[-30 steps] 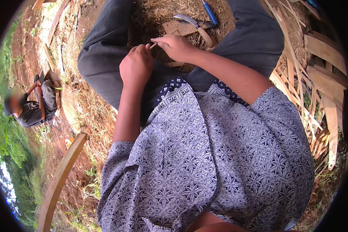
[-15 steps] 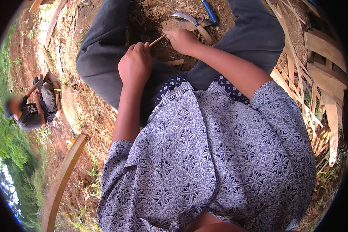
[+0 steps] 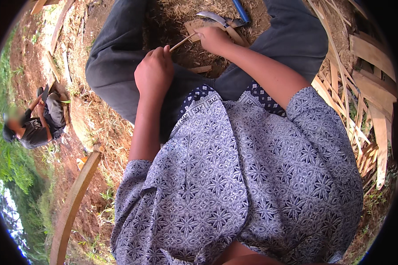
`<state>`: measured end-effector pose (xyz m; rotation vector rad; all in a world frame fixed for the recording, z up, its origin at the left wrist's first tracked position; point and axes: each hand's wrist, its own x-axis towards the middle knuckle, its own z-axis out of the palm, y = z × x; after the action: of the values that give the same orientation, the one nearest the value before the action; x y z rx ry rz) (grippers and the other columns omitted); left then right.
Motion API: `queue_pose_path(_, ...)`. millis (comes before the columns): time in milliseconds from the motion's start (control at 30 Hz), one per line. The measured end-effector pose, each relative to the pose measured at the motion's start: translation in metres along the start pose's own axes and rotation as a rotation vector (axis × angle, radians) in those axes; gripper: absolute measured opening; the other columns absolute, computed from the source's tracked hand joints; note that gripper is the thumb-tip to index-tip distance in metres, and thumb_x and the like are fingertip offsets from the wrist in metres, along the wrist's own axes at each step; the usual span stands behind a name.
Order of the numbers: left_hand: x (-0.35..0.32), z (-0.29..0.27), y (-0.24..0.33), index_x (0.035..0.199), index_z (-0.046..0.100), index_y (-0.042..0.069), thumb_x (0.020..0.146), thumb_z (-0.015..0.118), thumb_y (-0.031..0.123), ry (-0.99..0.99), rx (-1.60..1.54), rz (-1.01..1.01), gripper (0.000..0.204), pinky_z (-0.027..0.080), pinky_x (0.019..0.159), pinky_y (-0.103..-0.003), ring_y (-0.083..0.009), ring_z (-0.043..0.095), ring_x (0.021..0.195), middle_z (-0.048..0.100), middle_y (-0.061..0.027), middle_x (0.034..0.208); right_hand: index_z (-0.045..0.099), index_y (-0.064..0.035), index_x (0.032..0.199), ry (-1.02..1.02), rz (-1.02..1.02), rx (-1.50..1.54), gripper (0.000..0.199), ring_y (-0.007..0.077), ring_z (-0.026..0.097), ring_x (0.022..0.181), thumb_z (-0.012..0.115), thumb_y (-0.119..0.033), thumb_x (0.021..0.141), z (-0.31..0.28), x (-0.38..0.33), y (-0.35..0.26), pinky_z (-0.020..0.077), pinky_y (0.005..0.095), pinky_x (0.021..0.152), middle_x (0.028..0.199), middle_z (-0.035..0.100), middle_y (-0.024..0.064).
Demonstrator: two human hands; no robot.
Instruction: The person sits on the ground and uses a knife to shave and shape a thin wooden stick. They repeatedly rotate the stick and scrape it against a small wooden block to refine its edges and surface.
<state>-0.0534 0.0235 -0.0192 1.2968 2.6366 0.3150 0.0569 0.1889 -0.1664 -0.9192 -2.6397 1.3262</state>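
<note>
Bare earth strewn with dry straw surrounds a seated person, while another person (image 3: pixel 33 123) crouches far left. Left hand (image 3: pixel 154 73) is clenched around a thin bamboo stick (image 3: pixel 182 43), steadying it; right hand (image 3: pixel 213 39) pinches its far end, just before a curved knife (image 3: pixel 216 18), split strips (image 3: pixel 358 115) piled right.

The thin stick (image 3: pixel 182 43) looks like pale, matt wood. Far off, the curved blade (image 3: pixel 214 17) is dull grey metal. The split slats (image 3: pixel 367 92) on the right are rough, dry wood.
</note>
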Motion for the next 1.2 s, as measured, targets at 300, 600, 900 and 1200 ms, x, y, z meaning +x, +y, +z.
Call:
queue_pose_path(300,-0.005,-0.002,-0.003,0.077,0.061,0.005,0.103,0.051,0.031,0.013,-0.007,-0.029,0.039,0.049,0.062,-0.051,-0.0413,0.064,0.071,0.065,-0.0191,0.077,0.069,-0.0120,0.125,-0.020,-0.108,0.047,0.032,0.0349,0.068,0.102,0.054,-0.022,0.099,-0.003,-0.019,-0.042,0.0533,0.0438,0.090,0.109,0.071,0.0188)
queue_pose_path(600,0.000,-0.004,-0.002,0.073,0.063,0.002,0.103,0.052,0.033,-0.017,-0.015,-0.075,0.045,0.048,0.061,-0.052,-0.0436,0.063,0.070,0.064,-0.0218,0.073,0.069,-0.0101,0.126,0.003,-0.348,0.224,0.034,0.0314,0.070,0.099,0.050,-0.021,0.099,-0.008,-0.033,-0.068,0.0552,0.0438,0.088,0.110,0.072,0.0175)
queue_pose_path(900,-0.002,-0.004,-0.005,0.075,0.063,0.001,0.103,0.051,0.035,-0.022,-0.060,-0.097,0.045,0.048,0.062,-0.053,-0.0449,0.063,0.071,0.064,-0.0234,0.073,0.069,-0.0104,0.124,0.002,-0.151,0.141,0.033,0.0336,0.069,0.101,0.050,-0.023,0.100,0.004,-0.020,-0.036,0.0540,0.0433,0.089,0.111,0.071,0.0190)
queue_pose_path(1200,-0.003,-0.002,-0.006,0.075,0.063,0.002,0.103,0.051,0.034,-0.009,-0.068,-0.073,0.044,0.048,0.061,-0.052,-0.0442,0.063,0.070,0.064,-0.0232,0.073,0.069,-0.0141,0.127,-0.124,-0.061,0.208,0.033,0.0327,0.068,0.105,0.050,-0.022,0.101,-0.017,-0.025,-0.052,0.0526,0.0426,0.090,0.116,0.069,0.0188)
